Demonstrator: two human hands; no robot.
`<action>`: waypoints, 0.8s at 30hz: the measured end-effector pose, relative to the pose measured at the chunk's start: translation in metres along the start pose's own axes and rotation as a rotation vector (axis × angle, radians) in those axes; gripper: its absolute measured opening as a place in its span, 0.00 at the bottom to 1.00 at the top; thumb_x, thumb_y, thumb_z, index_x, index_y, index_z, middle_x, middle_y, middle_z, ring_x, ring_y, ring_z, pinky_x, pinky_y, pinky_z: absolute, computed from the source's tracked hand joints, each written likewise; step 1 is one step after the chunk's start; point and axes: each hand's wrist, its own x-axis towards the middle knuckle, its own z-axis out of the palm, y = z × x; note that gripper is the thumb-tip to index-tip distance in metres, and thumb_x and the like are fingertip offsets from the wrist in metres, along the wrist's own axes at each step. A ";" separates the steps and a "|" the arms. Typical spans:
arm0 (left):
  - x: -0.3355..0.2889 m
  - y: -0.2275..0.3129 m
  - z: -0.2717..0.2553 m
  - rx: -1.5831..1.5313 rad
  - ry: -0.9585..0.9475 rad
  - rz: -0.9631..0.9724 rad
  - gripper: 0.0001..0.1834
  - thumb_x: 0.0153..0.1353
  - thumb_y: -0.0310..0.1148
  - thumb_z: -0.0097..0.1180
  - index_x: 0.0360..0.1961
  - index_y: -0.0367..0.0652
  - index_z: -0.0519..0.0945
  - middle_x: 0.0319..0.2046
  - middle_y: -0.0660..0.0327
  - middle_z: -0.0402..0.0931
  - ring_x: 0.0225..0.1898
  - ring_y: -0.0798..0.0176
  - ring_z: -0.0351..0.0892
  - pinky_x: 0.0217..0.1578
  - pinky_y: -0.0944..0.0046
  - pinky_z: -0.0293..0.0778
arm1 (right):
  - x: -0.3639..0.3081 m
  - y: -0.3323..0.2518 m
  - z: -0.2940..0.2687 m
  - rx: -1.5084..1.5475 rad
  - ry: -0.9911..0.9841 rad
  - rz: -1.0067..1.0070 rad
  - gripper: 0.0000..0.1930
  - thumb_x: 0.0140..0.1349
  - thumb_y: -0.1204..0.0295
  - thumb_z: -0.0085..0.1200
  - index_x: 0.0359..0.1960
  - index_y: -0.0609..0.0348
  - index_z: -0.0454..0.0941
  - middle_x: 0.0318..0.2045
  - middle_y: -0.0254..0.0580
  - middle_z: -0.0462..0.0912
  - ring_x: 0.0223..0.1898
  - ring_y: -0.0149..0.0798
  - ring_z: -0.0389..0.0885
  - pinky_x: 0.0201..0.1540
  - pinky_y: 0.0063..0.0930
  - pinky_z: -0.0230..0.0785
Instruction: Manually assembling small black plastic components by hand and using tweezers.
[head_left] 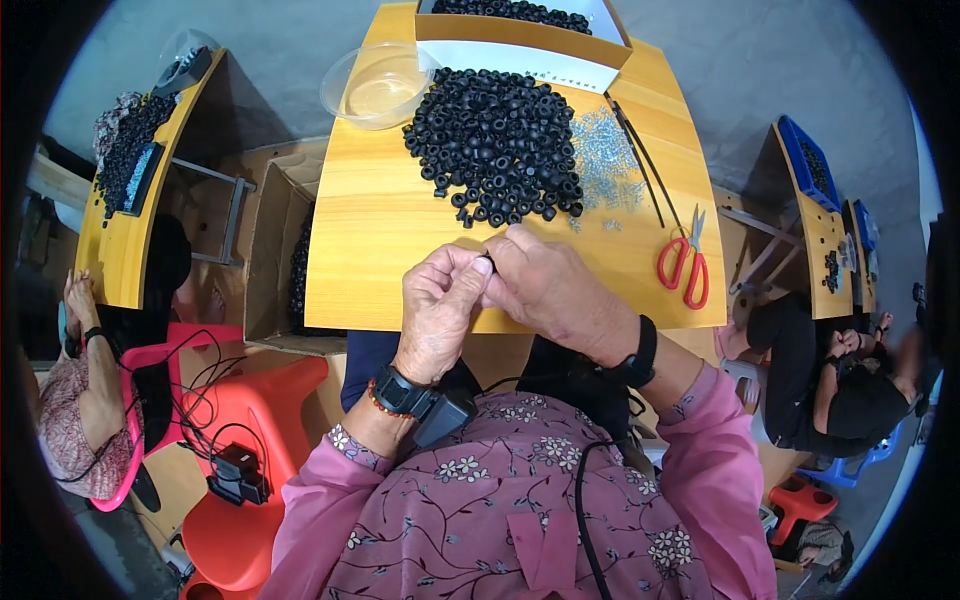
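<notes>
Pink flowered shirt (500, 470) nearest; your left hand (438, 305) pinches one black cap (488, 259) — what your right hand (553, 288) grips I can't tell — the far cap heap (495, 135) seems undone.

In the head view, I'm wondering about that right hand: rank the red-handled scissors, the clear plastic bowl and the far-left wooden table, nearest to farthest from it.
From the right hand:
1. Red-handled scissors: just to its right, near the worktop's edge.
2. Clear plastic bowl: ahead and left, beyond the hands.
3. Far-left wooden table: separate, off to the left.
</notes>
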 end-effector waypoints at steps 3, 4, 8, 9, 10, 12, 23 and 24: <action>-0.001 -0.002 0.004 0.116 0.044 0.031 0.05 0.70 0.26 0.54 0.35 0.37 0.77 0.27 0.65 0.79 0.26 0.76 0.73 0.29 0.75 0.71 | -0.003 0.007 0.008 -0.011 0.016 -0.023 0.10 0.63 0.69 0.55 0.36 0.64 0.71 0.32 0.51 0.73 0.29 0.53 0.81 0.31 0.43 0.74; -0.001 -0.003 0.007 0.131 0.059 0.050 0.05 0.70 0.26 0.54 0.35 0.38 0.77 0.27 0.66 0.78 0.26 0.77 0.72 0.29 0.75 0.70 | -0.003 0.007 0.010 -0.013 0.019 -0.037 0.10 0.63 0.69 0.55 0.36 0.64 0.70 0.32 0.51 0.73 0.30 0.53 0.81 0.31 0.43 0.74; -0.001 -0.004 0.009 0.148 0.076 0.062 0.04 0.70 0.26 0.54 0.35 0.38 0.76 0.27 0.67 0.78 0.27 0.77 0.71 0.29 0.75 0.69 | -0.008 0.007 0.017 0.007 0.049 -0.019 0.10 0.63 0.70 0.55 0.38 0.64 0.70 0.34 0.52 0.73 0.31 0.53 0.80 0.31 0.44 0.74; -0.001 -0.005 0.009 0.136 0.070 0.066 0.04 0.70 0.26 0.54 0.36 0.38 0.76 0.28 0.66 0.78 0.27 0.77 0.72 0.30 0.75 0.70 | -0.009 0.008 0.019 0.019 0.062 0.004 0.11 0.63 0.70 0.55 0.39 0.64 0.71 0.35 0.52 0.73 0.31 0.53 0.80 0.32 0.44 0.74; 0.000 -0.008 0.010 0.124 0.064 0.071 0.04 0.70 0.26 0.54 0.36 0.38 0.76 0.29 0.65 0.79 0.27 0.77 0.72 0.30 0.75 0.70 | -0.010 0.008 0.019 0.041 0.095 0.003 0.12 0.63 0.70 0.56 0.42 0.65 0.71 0.35 0.51 0.73 0.32 0.53 0.80 0.32 0.44 0.74; 0.001 -0.008 0.011 0.054 0.067 0.064 0.04 0.70 0.26 0.54 0.37 0.38 0.77 0.31 0.63 0.80 0.28 0.76 0.74 0.32 0.74 0.72 | -0.010 0.009 0.017 0.081 0.164 -0.004 0.15 0.62 0.70 0.57 0.47 0.65 0.71 0.36 0.51 0.74 0.32 0.54 0.80 0.33 0.45 0.73; 0.010 0.054 -0.057 0.152 0.340 0.607 0.11 0.63 0.19 0.53 0.46 0.40 0.75 0.43 0.54 0.79 0.37 0.62 0.80 0.44 0.57 0.80 | -0.059 0.025 0.007 0.267 0.258 0.154 0.12 0.61 0.72 0.60 0.44 0.65 0.77 0.31 0.50 0.79 0.31 0.54 0.80 0.34 0.39 0.72; 0.008 0.061 -0.073 0.175 0.423 0.641 0.11 0.63 0.19 0.53 0.46 0.40 0.75 0.43 0.54 0.79 0.38 0.61 0.80 0.44 0.57 0.80 | -0.058 0.028 0.004 0.259 0.250 0.182 0.12 0.62 0.72 0.60 0.44 0.65 0.77 0.30 0.50 0.79 0.31 0.54 0.80 0.34 0.39 0.72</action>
